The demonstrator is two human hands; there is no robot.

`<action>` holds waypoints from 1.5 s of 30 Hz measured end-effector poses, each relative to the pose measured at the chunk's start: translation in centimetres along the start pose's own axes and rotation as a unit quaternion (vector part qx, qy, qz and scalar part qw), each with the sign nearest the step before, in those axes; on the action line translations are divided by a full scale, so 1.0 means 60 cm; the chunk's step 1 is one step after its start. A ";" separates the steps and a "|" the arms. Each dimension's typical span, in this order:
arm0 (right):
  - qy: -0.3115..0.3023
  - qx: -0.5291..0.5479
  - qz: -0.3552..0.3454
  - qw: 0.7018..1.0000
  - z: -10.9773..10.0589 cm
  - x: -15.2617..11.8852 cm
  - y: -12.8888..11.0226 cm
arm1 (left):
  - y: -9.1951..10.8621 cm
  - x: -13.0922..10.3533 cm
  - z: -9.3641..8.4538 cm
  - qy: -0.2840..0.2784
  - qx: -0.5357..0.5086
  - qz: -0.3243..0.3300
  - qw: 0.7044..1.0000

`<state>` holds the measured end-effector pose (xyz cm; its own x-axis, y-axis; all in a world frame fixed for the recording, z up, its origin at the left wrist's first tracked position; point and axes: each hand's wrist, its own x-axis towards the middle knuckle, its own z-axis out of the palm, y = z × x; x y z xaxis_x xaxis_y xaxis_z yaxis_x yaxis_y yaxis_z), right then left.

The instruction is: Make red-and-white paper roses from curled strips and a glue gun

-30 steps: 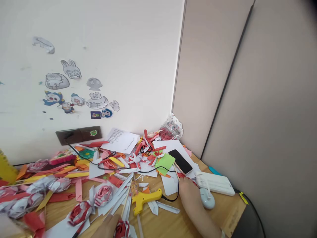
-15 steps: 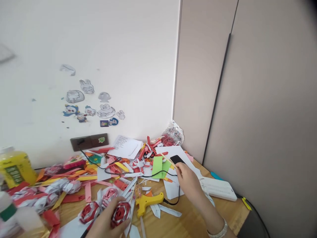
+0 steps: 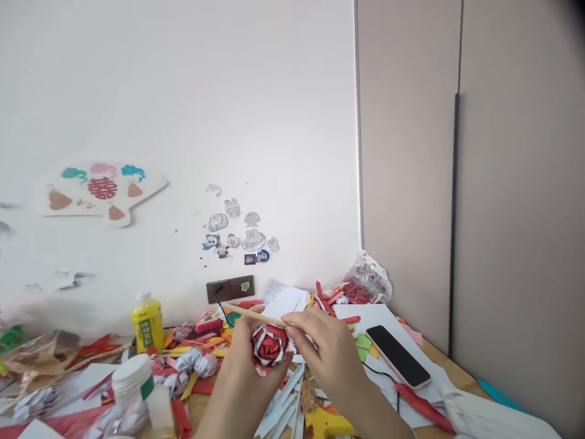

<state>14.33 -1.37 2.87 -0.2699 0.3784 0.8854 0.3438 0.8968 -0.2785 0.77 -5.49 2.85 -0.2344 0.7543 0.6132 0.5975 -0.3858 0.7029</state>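
Paper rose [image 3: 269,345], red and white, sits raised above the desk at the six o'clock area of the view, cupped from below and behind by the left hand [image 3: 244,381], whose fingers curl closed around its base. The right hand [image 3: 326,353] stands at three o'clock of the rose, touching it, thumb and fingertips pinched together on a thin wooden stick [image 3: 253,314]. The stick runs from the pinch toward ten o'clock, lying across the top of the rose.

Containers: a yellow bottle [image 3: 147,323] stands upright at nine o'clock of the rose, near the wall; contents cannot be told. A clear white-capped bottle [image 3: 132,390] stands at eight o'clock, close to the viewer; contents unclear.

A black phone [image 3: 398,364] lies face up on white paper at three o'clock, well apart from the hands. A yellow glue gun [image 3: 326,424] lies just below the right wrist. Red, white and orange paper scraps [image 3: 192,366] cover the desk.
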 end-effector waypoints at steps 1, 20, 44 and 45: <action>-0.003 -0.005 0.000 1.000 0.000 0.001 0.000 | 0.001 0.003 -0.002 0.000 0.007 0.002 1.000; 0.091 -0.025 0.043 0.995 -0.013 -0.001 -0.011 | -0.038 -0.004 0.008 0.017 0.195 0.153 0.969; -0.016 -0.025 0.008 1.000 -0.027 -0.006 -0.012 | -0.012 -0.023 0.007 0.047 0.147 0.134 0.979; -0.026 -0.017 0.016 0.999 -0.029 -0.005 -0.014 | -0.012 -0.024 0.007 0.046 0.148 0.141 0.978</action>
<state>15.68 -2.63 3.51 -0.3049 0.4195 0.8550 0.3836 0.8758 -0.2929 1.01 -6.06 1.34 -0.0884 0.5832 0.8075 0.8412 -0.3904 0.3741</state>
